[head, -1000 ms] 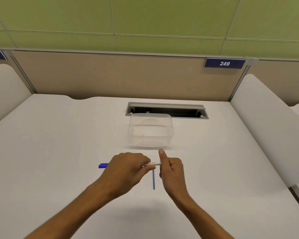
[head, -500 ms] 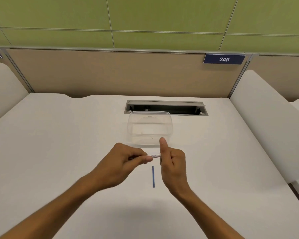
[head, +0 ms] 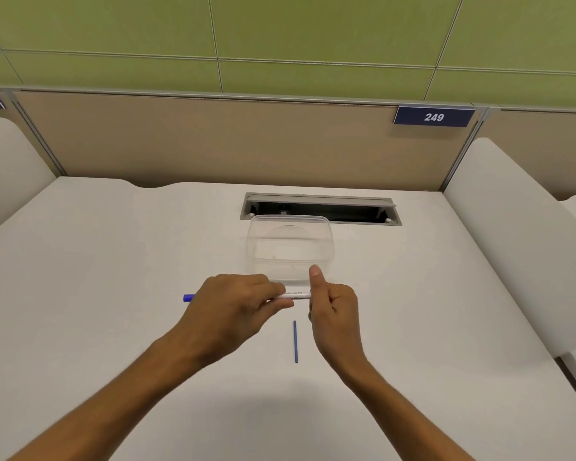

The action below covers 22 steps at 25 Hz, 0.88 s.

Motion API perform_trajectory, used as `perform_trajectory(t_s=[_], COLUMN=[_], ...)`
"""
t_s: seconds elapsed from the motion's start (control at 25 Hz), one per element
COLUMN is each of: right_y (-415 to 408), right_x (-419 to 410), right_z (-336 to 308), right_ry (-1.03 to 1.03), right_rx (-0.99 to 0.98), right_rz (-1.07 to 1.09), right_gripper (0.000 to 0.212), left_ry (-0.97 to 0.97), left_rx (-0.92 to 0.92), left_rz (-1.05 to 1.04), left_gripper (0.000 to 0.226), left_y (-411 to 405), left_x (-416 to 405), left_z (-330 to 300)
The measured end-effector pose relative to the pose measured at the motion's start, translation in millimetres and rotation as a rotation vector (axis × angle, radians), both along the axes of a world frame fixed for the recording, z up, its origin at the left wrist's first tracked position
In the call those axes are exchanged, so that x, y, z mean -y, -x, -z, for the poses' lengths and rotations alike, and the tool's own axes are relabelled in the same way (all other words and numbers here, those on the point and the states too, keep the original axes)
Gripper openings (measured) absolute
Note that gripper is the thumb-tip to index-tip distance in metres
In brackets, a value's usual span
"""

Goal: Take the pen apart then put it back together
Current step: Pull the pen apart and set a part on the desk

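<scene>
Hands meet above the desk (head: 113,294), and between them you hold the pen barrel (head: 295,296), a white tube with small dark print along its side. Its long axis runs nearly level from side to side, one end buried in your left hand (head: 238,302) and the other reaching your right hand (head: 333,306). Your left hand's fingers and thumb curl round the barrel's left part and pinch it, knuckles up. Your right hand's fingers are curled at the barrel's right end with the thumb standing straight up; whether those fingers actually grip the end or only touch it, you cannot tell, since the hand hides the contact.

Just below the barrel, between your two wrists, a thin blue refill (head: 295,341) lies flat on the desk, apart from both hands. Its long axis runs toward you and away from you, roughly square to the barrel. To the left of your left hand a blue cap (head: 189,298) shows on the desk, mostly hidden behind the hand, its visible end pointing left.

Just beyond your hands stands a clear plastic container (head: 290,247), open at the top. Beyond that a cable slot (head: 320,209) is set into the desk. A beige partition (head: 213,141) rises at the far edge and carries a dark number plate (head: 433,117) reading 249, up and to the right of your right hand.
</scene>
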State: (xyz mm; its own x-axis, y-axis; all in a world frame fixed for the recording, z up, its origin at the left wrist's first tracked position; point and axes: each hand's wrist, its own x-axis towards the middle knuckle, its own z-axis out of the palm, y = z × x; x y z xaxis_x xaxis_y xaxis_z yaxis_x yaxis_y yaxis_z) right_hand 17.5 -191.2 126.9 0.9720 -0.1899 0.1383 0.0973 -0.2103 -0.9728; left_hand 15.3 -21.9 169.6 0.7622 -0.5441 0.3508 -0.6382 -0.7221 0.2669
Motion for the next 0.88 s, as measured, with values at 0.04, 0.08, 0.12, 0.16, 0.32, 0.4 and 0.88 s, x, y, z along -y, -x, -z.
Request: perform_trajectory(t_s=[0.04,0.08,0.12,0.16,0.32,0.4,0.88], right_y=[-1,-2,-4,-5,-5,-4,-2], right_x=[0,0,0,1,3,3,12], right_z=[2,3,3,4,-3,-8,-36], right_ry=[-0.056,-0.121,-0.179,-0.216,-0.216,-0.148,0.314], right_rx=[-0.146,-0.276,-0.380,-0.451,-0.363,-0.158,0.736], right_rz=[-0.025,-0.052,-0.080,-0.105,-0.134,-0.110,0.020], right_gripper=[0.059,0.058,0.056,0.055,0.056,0.058,0.045], left_ry=[-0.142,-0.238,-0.296,-0.320,-0.256,-0.096,0.361], left_rx=[0.118,0.196,0.271,0.330,0.281,0.071,-0.650], left_rz=[-0.019,-0.034,-0.046,-0.058,-0.061,-0.085,0.101], left_gripper=[0.031,0.027,0.023,0.020,0.029,0.043,0.032], left_y=[0,-2,-3,-4,-7,-5,0], left_x=[0,2,5,7,6,5,0], left_z=[5,11,14,17,16,5,-54])
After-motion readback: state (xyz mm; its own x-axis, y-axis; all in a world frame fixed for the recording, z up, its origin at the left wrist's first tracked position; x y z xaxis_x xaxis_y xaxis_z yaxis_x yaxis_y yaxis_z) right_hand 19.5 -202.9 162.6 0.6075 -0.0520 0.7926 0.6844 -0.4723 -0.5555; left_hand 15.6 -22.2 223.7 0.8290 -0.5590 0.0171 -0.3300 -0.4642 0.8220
